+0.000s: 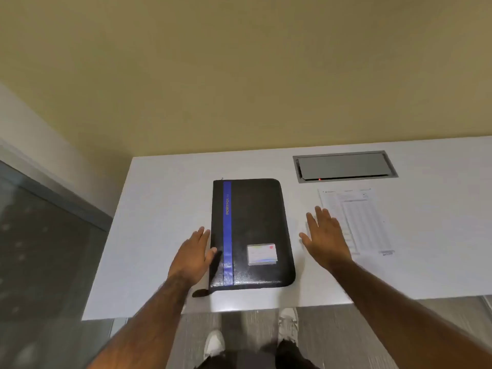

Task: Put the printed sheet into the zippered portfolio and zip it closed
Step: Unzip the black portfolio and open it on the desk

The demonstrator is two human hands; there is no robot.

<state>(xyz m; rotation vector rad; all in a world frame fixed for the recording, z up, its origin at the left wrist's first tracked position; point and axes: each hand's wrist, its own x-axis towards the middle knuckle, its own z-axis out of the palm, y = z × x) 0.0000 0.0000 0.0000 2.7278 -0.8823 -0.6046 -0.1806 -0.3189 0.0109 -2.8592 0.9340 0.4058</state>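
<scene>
Centrally, portfolio (251, 233) — between hands.

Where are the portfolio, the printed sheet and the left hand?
portfolio (255, 230): head view, middle of the black cover.
printed sheet (364, 219): head view, the printed table.
left hand (193, 255): head view, back of the hand.

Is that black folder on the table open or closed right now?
Closed. The portfolio lies flat with its cover shut, label card facing up. The printed sheet lies outside it on the table. Whether the zipper is fully drawn cannot be told.
</scene>
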